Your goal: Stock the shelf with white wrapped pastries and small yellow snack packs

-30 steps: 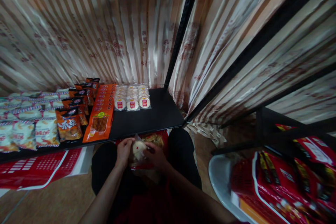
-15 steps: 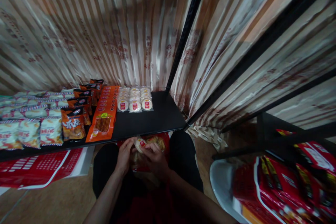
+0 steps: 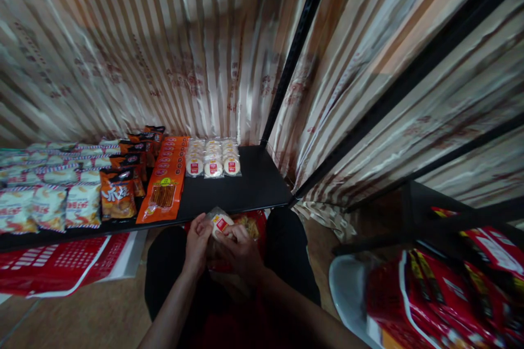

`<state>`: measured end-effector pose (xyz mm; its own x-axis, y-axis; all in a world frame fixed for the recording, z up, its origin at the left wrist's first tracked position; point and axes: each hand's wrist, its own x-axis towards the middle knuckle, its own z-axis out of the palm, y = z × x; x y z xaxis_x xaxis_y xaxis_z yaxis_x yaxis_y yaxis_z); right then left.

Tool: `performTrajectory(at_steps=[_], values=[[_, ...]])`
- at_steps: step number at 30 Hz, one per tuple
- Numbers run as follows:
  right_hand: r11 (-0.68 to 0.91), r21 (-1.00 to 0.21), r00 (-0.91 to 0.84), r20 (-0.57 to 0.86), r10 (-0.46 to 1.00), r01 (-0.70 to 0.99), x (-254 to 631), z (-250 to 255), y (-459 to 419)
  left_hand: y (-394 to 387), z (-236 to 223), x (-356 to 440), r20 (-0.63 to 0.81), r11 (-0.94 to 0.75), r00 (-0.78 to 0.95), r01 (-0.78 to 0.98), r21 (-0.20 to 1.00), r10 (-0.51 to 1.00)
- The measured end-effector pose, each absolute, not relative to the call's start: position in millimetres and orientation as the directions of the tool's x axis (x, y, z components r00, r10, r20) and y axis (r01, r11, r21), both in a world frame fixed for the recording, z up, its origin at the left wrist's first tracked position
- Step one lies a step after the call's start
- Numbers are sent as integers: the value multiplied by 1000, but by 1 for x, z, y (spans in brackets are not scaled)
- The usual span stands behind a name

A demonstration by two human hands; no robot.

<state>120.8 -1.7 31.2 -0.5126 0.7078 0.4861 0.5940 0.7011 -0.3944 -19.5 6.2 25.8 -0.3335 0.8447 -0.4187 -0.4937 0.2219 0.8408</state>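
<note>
While both hands hold the round white packet (image 3: 221, 222) above the person's lap, its position is just below the near edge of the black shelf (image 3: 237, 193). The left hand (image 3: 197, 244) pinches the wrapper at its left side; the right hand (image 3: 241, 251) pinches its right side, thumb near the red label. Exact fingertip contact is hard to confirm in this dim view.

Possible faults: a loosened pinch on the slick-looking film could drop the packet into the open red bag (image 3: 262, 232) between the knees. Raising the hands too close to the shelf could catch the wrapper or knuckles on the near edge. Sideways contact could disturb the three rows of white packets (image 3: 213, 159) or the orange packets (image 3: 166, 185) to their left.

Clearance: black shelf surface shows in front of the rows and to their right. The far-right post (image 3: 291, 62) and the slanting black bar (image 3: 368, 106), meeting the near-right corner, bound that space.
</note>
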Motion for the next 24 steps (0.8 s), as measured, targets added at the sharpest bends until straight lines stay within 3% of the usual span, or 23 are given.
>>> performTrajectory(at_steps=[5, 9, 12, 15, 17, 19, 21, 24], values=[[701, -404, -550, 436, 712, 588, 117, 29, -4, 10, 25, -21, -439, 248, -333, -484, 839, 834], [650, -527, -520, 395, 757, 547, 119, 20, 0, 14, 27, -26, -445, 240, -354, -493, 836, 822], [465, -697, -308, 349, 885, 546, 121, 15, 7, 15, 28, -30, -434, 231, -333, -503, 833, 837], [166, -863, -117, 125, 985, 476, 122, 16, 17, 15, 28, -33, -404, 224, -312, -481, 848, 860], [-6, -945, -152, -59, 987, 327, 121, 16, 23, 17, 28, -33, -382, 219, -289, -467, 857, 878], [-123, -983, -256, -155, 954, 135, 119, 14, 27, 19, 27, -32, -365, 215, -273, -455, 864, 890], [-179, -984, -314, -172, 934, 5, 116, 11, 31, 24, 27, -31, -347, 207, -269, -438, 875, 898], [-192, -981, -300, -174, 938, -29, 111, 8, 38, 32, 24, -32, -314, 191, -282, -389, 901, 907]])
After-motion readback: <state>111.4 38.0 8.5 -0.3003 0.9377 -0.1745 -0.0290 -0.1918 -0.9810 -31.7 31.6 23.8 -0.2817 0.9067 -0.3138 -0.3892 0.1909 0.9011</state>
